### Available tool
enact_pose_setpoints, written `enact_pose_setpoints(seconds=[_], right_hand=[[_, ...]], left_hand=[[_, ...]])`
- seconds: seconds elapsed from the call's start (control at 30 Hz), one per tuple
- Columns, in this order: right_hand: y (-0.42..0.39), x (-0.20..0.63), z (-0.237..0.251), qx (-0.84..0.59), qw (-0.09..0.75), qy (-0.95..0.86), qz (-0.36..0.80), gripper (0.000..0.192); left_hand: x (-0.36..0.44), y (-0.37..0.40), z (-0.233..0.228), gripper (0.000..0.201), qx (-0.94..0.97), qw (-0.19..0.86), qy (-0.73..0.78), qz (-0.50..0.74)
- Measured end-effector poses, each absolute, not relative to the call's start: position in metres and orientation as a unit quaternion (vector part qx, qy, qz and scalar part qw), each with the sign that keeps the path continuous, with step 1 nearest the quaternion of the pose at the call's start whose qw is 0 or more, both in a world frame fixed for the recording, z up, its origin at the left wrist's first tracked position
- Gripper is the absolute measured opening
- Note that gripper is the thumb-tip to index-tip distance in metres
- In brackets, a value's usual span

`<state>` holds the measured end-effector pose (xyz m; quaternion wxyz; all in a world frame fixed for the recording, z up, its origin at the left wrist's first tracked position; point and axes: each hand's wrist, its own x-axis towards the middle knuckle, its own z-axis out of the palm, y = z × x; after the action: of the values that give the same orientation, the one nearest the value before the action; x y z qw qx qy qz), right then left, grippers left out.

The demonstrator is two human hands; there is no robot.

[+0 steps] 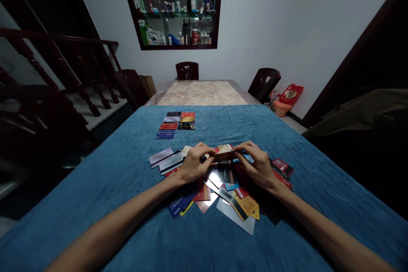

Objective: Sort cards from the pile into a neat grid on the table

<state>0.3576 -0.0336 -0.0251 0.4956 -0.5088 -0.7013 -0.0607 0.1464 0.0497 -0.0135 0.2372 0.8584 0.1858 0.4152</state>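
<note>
Between my two hands is a dark plastic card (224,156), tilted so that I see it nearly edge-on. My left hand (196,162) pinches its left end with thumb and fingers, and my right hand (256,162) pinches its right end. Below them a loose pile of plastic cards overlaps in many directions. Among these are a yellow card (245,205), a silver-grey card (235,216), a dark blue card (181,202) and a white card with a black stripe (171,162). Some cards are partly hidden under my hands.
Farther back on the blue cloth (127,187), several cards lie in two columns, including a red card (168,126) and a blue card (165,135). Past the cloth shows the bare tabletop (204,92). Dark chairs (264,84) stand around the table.
</note>
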Motion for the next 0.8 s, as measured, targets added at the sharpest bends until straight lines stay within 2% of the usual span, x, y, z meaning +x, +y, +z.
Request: enact_pose_setpoints(seconds=[0.1, 0.17, 0.3, 0.43, 0.8], right_hand=[[-0.034, 0.355, -0.025, -0.503, 0.486, -0.710, -0.078, 0.014], [-0.035, 0.352, -0.024, -0.500, 0.467, -0.720, -0.112, 0.022], [-0.035, 0.347, -0.026, -0.503, 0.390, -0.743, -0.207, 0.036], [-0.033, 0.343, -0.029, -0.509, 0.332, -0.750, -0.262, 0.041], [-0.031, 0.338, -0.025, -0.495, 0.323, -0.734, -0.334, 0.042]], left_hand=[[0.146, 0.051, -0.012, 0.015, 0.854, 0.242, 0.201, 0.415], [0.145, 0.052, -0.010, 0.015, 0.849, 0.239, 0.214, 0.420], [0.143, 0.053, -0.006, 0.016, 0.843, 0.229, 0.224, 0.432], [0.142, 0.054, -0.004, 0.015, 0.843, 0.227, 0.220, 0.435], [0.139, 0.057, -0.001, 0.014, 0.842, 0.231, 0.220, 0.434]])
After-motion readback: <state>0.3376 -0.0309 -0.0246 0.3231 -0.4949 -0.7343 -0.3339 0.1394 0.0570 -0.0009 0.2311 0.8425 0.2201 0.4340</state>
